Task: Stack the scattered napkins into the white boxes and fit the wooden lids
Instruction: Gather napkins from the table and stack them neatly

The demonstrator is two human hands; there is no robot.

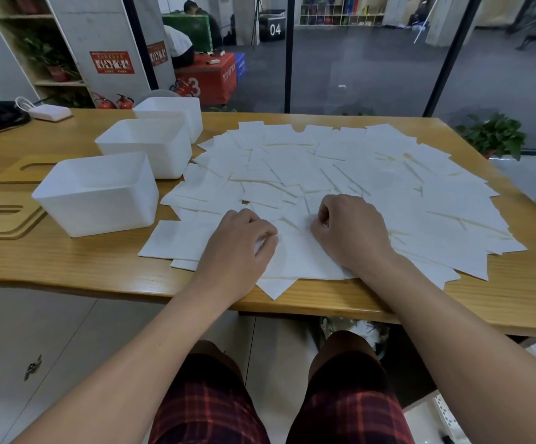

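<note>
Napkins [340, 181] lie scattered in a broad overlapping sheet across the wooden table [68, 257], white squares fanned from the middle out to the right edge and down to the near rim, one corner poking over it; we see both hands down on the near part of this spread. Our left hand [241, 248] rests palm down, fingers curled, their tips on a napkin's edge; whether they pinch it we cannot tell. Our right hand [346, 229] sits just beside it, fingers curled under with the tips tucked in against the paper; whether a napkin is caught in that curl we cannot tell either.

Left of the napkins stand three white boxes in a diagonal row, all lidless: the nearest box [97, 197], the middle box [145, 149] behind it, the far box [172, 115] touching the middle one; their insides look empty as far as we can see. Wooden lids with oval slots lie flat further left: one stack [4, 216] just beside the nearest box, another lid [23, 169] behind it.
</note>
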